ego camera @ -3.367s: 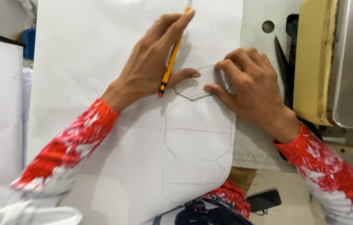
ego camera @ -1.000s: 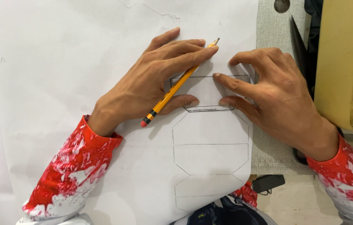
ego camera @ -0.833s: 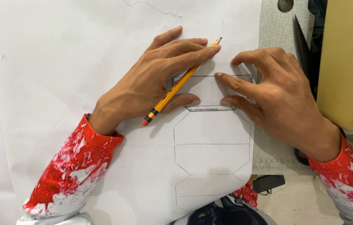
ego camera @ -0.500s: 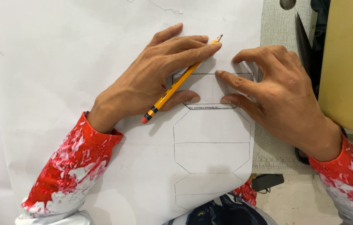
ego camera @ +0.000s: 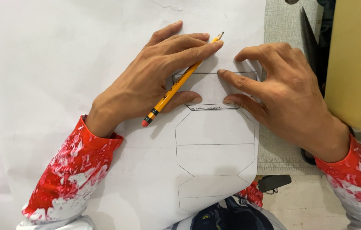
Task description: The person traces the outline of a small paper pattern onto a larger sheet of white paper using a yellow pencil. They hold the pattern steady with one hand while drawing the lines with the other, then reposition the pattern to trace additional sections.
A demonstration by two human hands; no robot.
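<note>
From the head view, my left hand [ego camera: 155, 81] lies at the centre of the frame, its grip closed around a yellow pencil [ego camera: 180, 81] that slants from the pink eraser at lower left to the tip at upper right. My right hand [ego camera: 282, 93] sits just beside it at centre right, fingers spread and pressing a small paper template [ego camera: 214, 91] flat, clamped on nothing. Both rest on a large white sheet [ego camera: 61, 85] carrying traced pencil outlines [ego camera: 214, 153] below centre. Black scissors [ego camera: 312, 42] lie on the grey surface [ego camera: 278, 25] at upper right.
</note>
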